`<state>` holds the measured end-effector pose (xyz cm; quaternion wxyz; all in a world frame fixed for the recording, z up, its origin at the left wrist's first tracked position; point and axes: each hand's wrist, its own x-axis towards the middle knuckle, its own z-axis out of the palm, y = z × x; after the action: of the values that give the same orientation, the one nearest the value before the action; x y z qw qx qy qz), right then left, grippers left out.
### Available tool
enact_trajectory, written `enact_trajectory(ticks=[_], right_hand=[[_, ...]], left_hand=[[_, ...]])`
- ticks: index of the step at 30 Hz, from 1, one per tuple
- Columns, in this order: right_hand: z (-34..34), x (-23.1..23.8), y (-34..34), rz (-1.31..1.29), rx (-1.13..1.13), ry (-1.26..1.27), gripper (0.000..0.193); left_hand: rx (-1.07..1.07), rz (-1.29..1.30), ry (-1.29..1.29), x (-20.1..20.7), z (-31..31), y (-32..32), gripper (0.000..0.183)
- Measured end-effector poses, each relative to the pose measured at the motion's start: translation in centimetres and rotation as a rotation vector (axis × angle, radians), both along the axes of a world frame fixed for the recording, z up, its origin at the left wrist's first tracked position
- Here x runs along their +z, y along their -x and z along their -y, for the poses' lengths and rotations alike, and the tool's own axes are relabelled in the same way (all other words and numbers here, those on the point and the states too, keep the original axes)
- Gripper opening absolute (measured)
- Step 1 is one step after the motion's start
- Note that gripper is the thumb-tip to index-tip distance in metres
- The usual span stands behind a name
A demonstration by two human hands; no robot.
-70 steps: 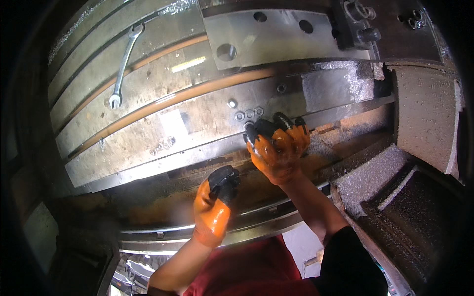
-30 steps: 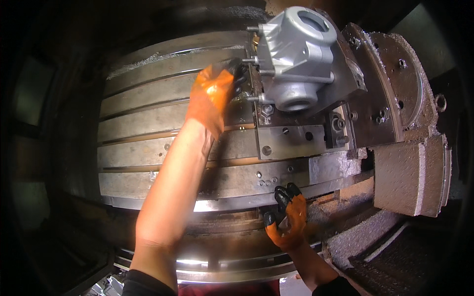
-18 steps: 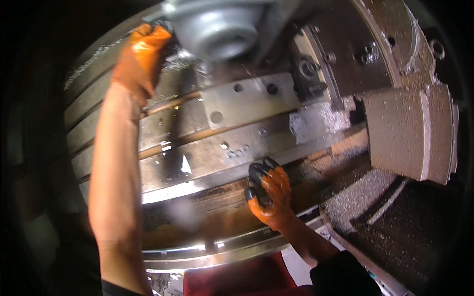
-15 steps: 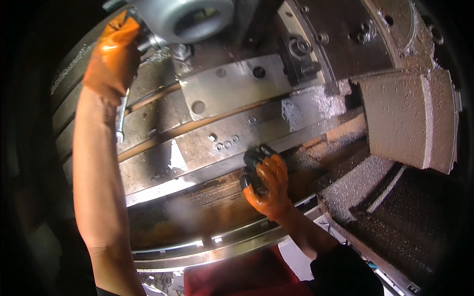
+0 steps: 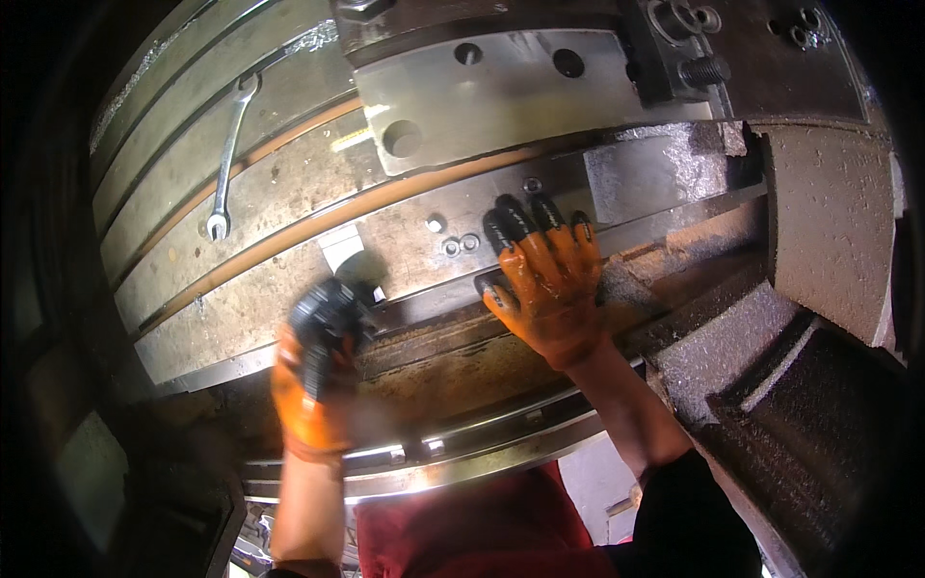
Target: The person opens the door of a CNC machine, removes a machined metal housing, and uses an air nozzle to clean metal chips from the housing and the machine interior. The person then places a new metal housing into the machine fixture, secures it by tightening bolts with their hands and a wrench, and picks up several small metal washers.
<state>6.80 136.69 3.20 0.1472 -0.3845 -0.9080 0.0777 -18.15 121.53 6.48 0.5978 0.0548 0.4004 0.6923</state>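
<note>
My left hand [image 5: 323, 361], in an orange glove with black fingertips, is over the table's front edge. Its fingers look bent but are smeared by motion. A blurred grey roundish shape [image 5: 362, 274] shows just beyond them; whether they hold it, I cannot tell. My right hand [image 5: 547, 279], gloved alike, lies palm down with fingers spread across the edge of the slotted metal table [image 5: 279, 212]. Left of its fingertips are two small metal rings [image 5: 461, 245] and a small bright piece [image 5: 436, 223]. Another small ring [image 5: 532, 184] lies just beyond the fingers.
A double open-ended wrench [image 5: 229, 164] lies across the table slots at left. Behind my hands sits a flat steel plate with holes [image 5: 501, 91]. A bolted block [image 5: 665, 58] stands at back right. Brown metal covers [image 5: 829, 231], wet-looking and speckled, rise on the right.
My left hand has come back from the far left, by the wrench, to the front edge. My right hand has spread its fingers and moved onto the table. The view has shifted.
</note>
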Motion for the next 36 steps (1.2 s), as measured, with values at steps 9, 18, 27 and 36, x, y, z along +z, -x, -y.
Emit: enact_trajectory(ticks=[9,18,27,36], right_hand=[[1.4,1.3,1.9,-0.043,-0.023,-0.018,0.057],[2.3,2.8,6.8,-0.074,0.124,0.094,0.055],[2.9,0.0,1.9,-0.099,-0.175,-0.147,0.052],[2.0,-0.7,-0.2,-0.109,0.02,-0.241,0.04]], left_hand=[[-0.056,-0.066,0.268,1.7,1.6,-8.0,0.049],[-0.031,-0.071,0.241,1.6,2.3,-7.2,0.052],[0.019,-0.014,0.279,1.2,3.8,-6.9,0.054],[-0.078,-0.072,0.293,1.5,2.6,-8.3,0.054]])
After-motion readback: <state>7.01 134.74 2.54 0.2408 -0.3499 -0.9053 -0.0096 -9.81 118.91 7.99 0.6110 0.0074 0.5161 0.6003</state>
